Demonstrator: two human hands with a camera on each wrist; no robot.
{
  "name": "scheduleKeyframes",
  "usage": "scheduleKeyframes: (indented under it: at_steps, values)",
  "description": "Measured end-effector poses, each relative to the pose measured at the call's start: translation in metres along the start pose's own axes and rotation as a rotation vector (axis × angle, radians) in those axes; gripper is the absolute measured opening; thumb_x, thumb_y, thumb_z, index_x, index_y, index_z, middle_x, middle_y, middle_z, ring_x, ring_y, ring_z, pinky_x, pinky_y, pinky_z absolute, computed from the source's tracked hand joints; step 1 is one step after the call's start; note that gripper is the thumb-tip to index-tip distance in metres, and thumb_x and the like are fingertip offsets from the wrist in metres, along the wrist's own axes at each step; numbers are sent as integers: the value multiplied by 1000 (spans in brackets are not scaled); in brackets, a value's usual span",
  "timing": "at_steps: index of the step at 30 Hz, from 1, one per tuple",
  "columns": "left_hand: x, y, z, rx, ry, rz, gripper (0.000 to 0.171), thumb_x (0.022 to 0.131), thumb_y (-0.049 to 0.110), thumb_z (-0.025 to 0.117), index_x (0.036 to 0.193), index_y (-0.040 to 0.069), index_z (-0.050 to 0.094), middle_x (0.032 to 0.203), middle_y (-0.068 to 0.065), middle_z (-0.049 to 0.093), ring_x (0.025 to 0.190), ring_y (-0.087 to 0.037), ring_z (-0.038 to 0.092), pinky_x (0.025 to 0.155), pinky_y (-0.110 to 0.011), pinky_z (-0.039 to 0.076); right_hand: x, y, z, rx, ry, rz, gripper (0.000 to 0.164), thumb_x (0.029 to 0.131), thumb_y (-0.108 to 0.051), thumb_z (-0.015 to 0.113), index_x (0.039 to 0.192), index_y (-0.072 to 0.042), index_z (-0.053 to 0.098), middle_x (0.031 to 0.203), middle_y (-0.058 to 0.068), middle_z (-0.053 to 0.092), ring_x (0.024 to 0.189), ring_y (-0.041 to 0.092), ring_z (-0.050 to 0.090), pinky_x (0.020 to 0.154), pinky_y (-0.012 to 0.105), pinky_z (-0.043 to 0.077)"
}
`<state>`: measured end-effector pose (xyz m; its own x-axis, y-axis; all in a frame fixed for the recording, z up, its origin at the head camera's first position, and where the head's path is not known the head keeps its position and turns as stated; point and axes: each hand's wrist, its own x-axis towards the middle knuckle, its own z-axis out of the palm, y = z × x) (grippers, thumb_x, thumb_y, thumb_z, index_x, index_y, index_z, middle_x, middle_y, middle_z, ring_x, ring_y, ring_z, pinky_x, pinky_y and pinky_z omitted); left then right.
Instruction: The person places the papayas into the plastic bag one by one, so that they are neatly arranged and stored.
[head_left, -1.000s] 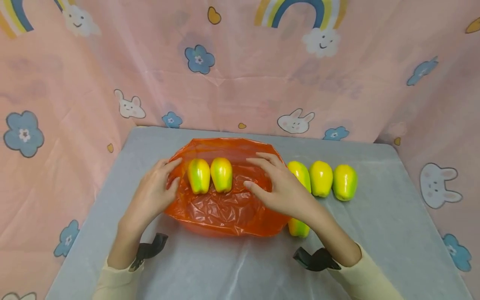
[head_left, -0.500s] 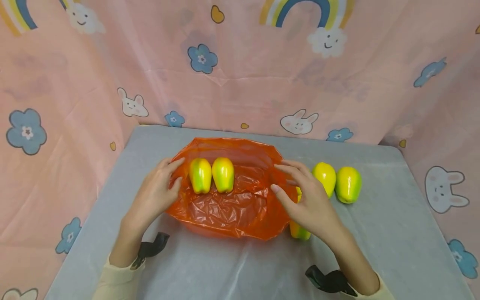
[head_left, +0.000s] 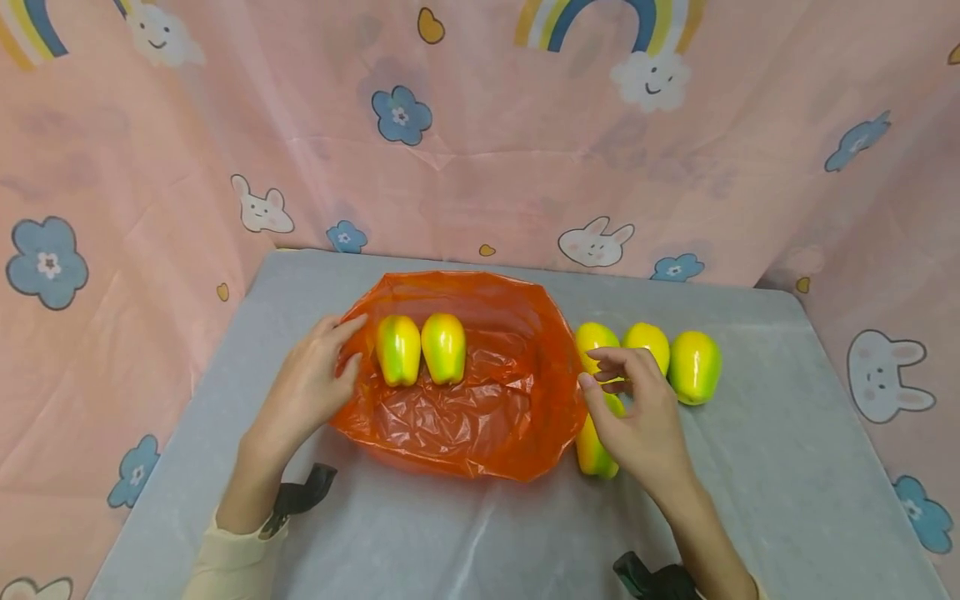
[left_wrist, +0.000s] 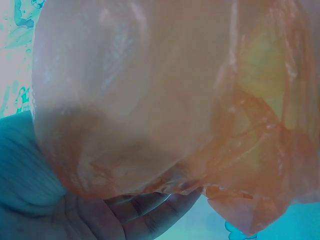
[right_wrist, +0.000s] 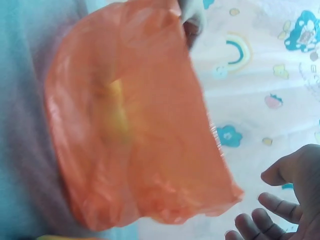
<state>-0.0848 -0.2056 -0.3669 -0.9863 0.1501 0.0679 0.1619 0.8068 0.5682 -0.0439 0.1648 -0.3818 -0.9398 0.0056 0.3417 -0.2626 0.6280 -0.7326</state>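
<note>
An orange plastic bag (head_left: 480,417) lies with its mouth facing up in the head view. Inside sit two glossy yellow-and-green fruits (head_left: 444,350), tapered with lobed ends; their exact kind is unclear. My left hand (head_left: 303,387) holds the bag's left rim, fingers reaching over the edge; the left wrist view shows the bag wall (left_wrist: 150,125) covering part of them. My right hand (head_left: 637,412) is off the bag's right side, fingers loosely bent and holding nothing. Several similar fruits (head_left: 696,367) stand near it; one (head_left: 596,446) is partly hidden by the bag and hand.
A grey-covered table (head_left: 780,467) bears everything. Behind it and at both sides hangs a pink printed curtain (head_left: 480,192). Black straps (head_left: 303,492) circle the wrists.
My right hand has moved right, from over the bag's mouth to outside its right rim. The left hand stays at the left rim. Both fruits in the bag keep their places.
</note>
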Motion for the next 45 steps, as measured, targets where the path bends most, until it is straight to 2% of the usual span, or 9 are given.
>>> scheduleKeyframes:
  at_steps: [8, 11, 17, 21, 24, 30, 36, 42, 45]
  values:
    - [0, -2, 0, 8, 4, -18, 55, 98, 2, 63, 152, 0, 54, 141, -24, 59, 99, -34, 59, 85, -48, 60, -10, 15, -1, -74, -31, 59, 36, 95, -13, 75, 129, -2, 67, 124, 15, 67, 105, 28, 67, 88, 17, 54]
    - [0, -2, 0, 3, 5, -22, 55, 98, 2, 64, 152, -1, 54, 143, -25, 58, 102, -36, 60, 88, -51, 61, -14, 21, -1, -86, -43, 78, 36, 97, -14, 73, 130, -2, 66, 125, 15, 67, 109, 29, 66, 90, 20, 53]
    - [-1, -2, -1, 2, 5, -29, 55, 99, 2, 63, 152, -1, 53, 144, -25, 57, 106, -38, 61, 93, -56, 62, -23, 33, -1, -73, -30, 104, 32, 101, -15, 70, 129, -1, 67, 124, 15, 66, 112, 29, 66, 91, 12, 46]
    - [-1, -2, -1, 3, 2, -32, 55, 99, 2, 63, 153, -1, 53, 143, -24, 57, 107, -38, 62, 94, -55, 62, -28, 42, -1, -100, 0, 122, 30, 103, -17, 67, 128, -2, 69, 125, 15, 66, 111, 29, 65, 91, 15, 47]
    - [0, -2, -1, 2, 0, -35, 55, 99, 2, 62, 153, -1, 53, 144, -25, 57, 109, -39, 63, 95, -57, 61, -32, 48, 0, -140, 7, 119, 30, 101, -17, 69, 128, -2, 69, 124, 15, 66, 111, 29, 65, 91, 24, 51]
    - [0, -3, -1, 2, 4, -27, 54, 99, 2, 63, 152, -1, 54, 142, -25, 58, 109, -40, 63, 95, -58, 61, -37, 59, 6, -174, -28, 108, 36, 95, -14, 75, 128, -1, 67, 125, 17, 65, 113, 32, 63, 90, 54, 58]
    - [0, -2, 0, 3, 2, -22, 54, 98, 2, 64, 152, -1, 55, 136, -24, 60, 101, -36, 61, 89, -53, 63, -42, 66, 13, -192, -79, 162, 48, 94, -18, 77, 136, -2, 62, 133, 19, 60, 116, 32, 58, 92, 50, 55]
    - [0, -2, 1, 2, 2, -26, 55, 98, 2, 63, 152, -1, 54, 138, -25, 60, 103, -37, 61, 92, -55, 62, -44, 66, 16, -190, -133, 264, 62, 94, -22, 75, 147, -1, 51, 143, 23, 52, 131, 40, 50, 114, 64, 43]
    - [0, -2, 1, 5, 4, -26, 55, 99, 2, 63, 152, -1, 54, 140, -25, 59, 105, -38, 62, 93, -56, 62, -45, 65, 17, -196, -151, 298, 66, 94, -23, 75, 151, -1, 48, 147, 24, 50, 134, 42, 49, 117, 66, 40]
